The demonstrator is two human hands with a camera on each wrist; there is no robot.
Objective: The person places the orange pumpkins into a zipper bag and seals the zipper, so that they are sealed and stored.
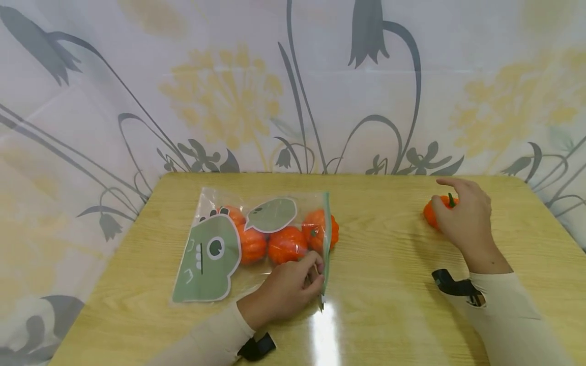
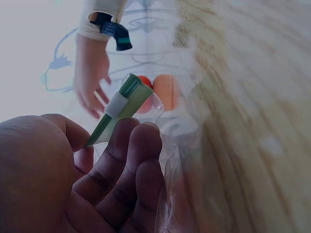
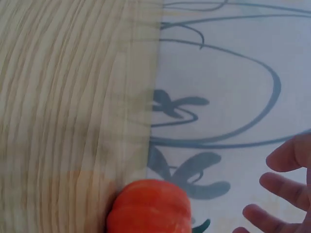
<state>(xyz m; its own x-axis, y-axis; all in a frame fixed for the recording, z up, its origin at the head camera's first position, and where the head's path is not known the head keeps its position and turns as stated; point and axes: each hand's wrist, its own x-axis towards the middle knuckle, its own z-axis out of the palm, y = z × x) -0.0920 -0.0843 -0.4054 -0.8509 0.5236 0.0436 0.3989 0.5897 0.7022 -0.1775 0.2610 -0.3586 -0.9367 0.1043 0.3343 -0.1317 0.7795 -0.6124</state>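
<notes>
A clear zip bag with a green dinosaur print lies on the left half of the table. Several small orange toy pumpkins are inside it; one near the mouth partly shows past the green edge. My left hand pinches the near end of that edge; in the left wrist view the green zip strip with its white slider rises from thumb and fingers. On the right, my right hand hovers with spread fingers over another toy pumpkin, green-stemmed. In the right wrist view the fingers appear apart from it.
The wooden table carries the bag and the lone pumpkin, with bare wood between them. Behind its far edge stands a flower-patterned wall covering. Dark straps with small devices sit on both wrists.
</notes>
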